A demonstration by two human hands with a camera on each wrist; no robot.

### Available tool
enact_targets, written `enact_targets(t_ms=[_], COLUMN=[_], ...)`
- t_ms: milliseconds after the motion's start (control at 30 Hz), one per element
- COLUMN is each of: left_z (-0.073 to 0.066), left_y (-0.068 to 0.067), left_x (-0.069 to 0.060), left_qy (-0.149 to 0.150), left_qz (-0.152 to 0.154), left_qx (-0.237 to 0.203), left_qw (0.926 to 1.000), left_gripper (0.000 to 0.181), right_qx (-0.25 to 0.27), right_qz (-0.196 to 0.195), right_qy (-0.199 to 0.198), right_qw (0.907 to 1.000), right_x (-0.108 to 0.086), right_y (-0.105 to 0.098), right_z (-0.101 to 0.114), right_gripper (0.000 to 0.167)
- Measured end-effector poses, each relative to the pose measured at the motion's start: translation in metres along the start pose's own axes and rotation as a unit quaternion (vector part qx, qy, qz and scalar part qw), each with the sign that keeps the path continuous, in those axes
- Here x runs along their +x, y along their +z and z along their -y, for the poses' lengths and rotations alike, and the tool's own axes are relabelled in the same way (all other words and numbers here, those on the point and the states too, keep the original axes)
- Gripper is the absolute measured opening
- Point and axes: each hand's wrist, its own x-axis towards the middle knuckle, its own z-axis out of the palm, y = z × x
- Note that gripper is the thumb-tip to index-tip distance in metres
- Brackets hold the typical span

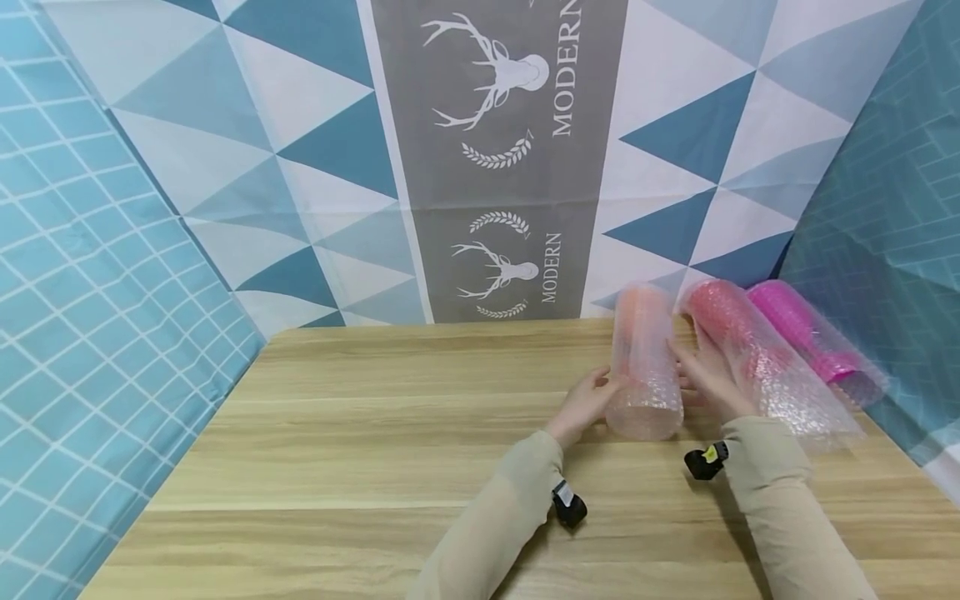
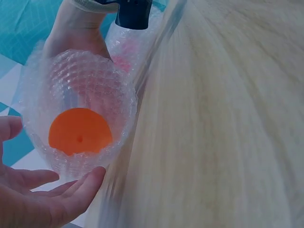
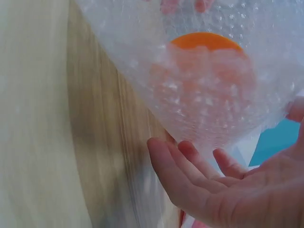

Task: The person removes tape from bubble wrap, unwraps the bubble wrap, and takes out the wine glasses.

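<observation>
While left hand (image 1: 585, 403) and right hand (image 1: 711, 379), loosely spread, touch one orange bubble-wrapped cylinder (image 1: 643, 367), two red-pink bubble-wrapped cylinders (image 1: 761, 362) lie rightward.

Counter (image 1: 375, 417) far R: L tube (image 1: 645, 358) btwn L fingers (image 2: 85, 192) & R fingers (image 3: 166, 166), mid tube (image 1: 765, 358), R tube (image 1: 802, 329); cloth (image 1: 487, 179) behind.

High head view, wrist close-ups sharing bubble-wrap (image 1: 645, 367)

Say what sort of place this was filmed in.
Probably a staged filming booth rather than a lived-in room: a wood-grain table stands before a creased deer-print backdrop, with a grid-patterned sheet on the left.
</observation>
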Motion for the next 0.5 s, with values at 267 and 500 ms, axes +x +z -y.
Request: enact_targets(t_ms=[267,500], left_z=[-0.001,0.001], left_y=[-0.009,-0.02], left_x=[-0.004,-0.01], left_qy=[0.004,0.014], left_qz=[0.012,0.042], left_qx=[-0.02,-0.055], left_qw=[0.9997,0.9975], left_gripper=[0.055,0.048], right_qx=[-0.035,0.232], right_qz=[-0.029,0.124], right_qy=[0.003,0.13], right_qw=[0.999,0.9561], right_x=[-0.016,-0.032], right_y=[0.005,0.008], right_z=[0.039,0.064], right_gripper=[0.082,0.077])
